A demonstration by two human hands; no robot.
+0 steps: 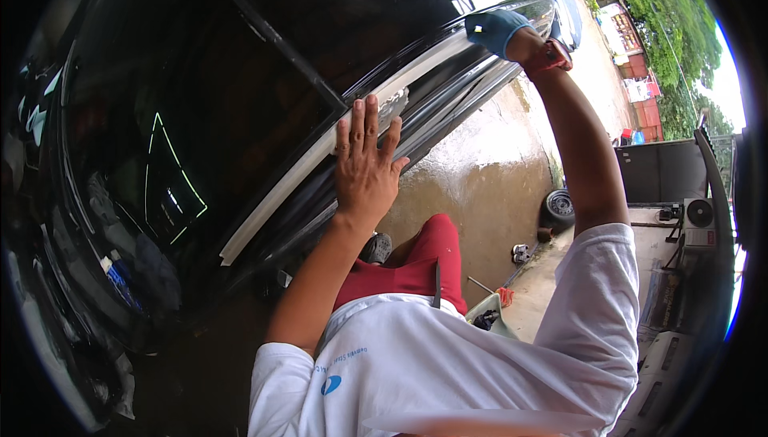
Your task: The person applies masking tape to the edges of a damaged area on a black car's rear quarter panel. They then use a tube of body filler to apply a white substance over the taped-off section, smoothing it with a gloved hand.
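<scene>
A long pale strip [280,205], perhaps masking tape or a sanded band, runs along the edge of a glossy black car [240,61]. My bare left hand [368,157] lies on it with fingers stretched out and slightly spread, holding nothing. Just beyond those fingertips, a whitish smeared patch [394,105] marks the strip. Up and to the right, my right hand [494,30] wears a blue glove and rests at the far part of the strip. Its fingers are curled; a small white spot shows there, but what they hold is hidden.
Dark sills or mouldings [456,101] run beside the strip. Below them is a wet brown floor [472,189]. A wheel [558,209] lies to the right, close to a pale bin [492,317] with dark contents. Another car [566,5] stands at the far end.
</scene>
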